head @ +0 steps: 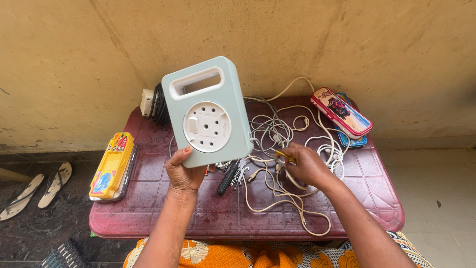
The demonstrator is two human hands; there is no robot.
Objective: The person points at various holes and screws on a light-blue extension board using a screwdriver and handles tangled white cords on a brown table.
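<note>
Extension box (208,111) pale green, upright above the maroon desk (369,191), bottom edge clamped in left hand (184,171); right hand (307,166) just right of it, fingers (293,158) pinching a yellow tool (283,154) over white cables (292,198)

Both our arms come up from the bottom edge, bare to the elbow. Left hand (184,171) is raised w/ the wrist bent back, palm up, thumb out on the left side and fingers curled in a firm grip on sth. Right forearm angles in from the lower right, wrist pretty straight. Right hand (307,166) is palm down, knuckles up, fingertips pinched together pointing left, closed on sth thin.
</note>
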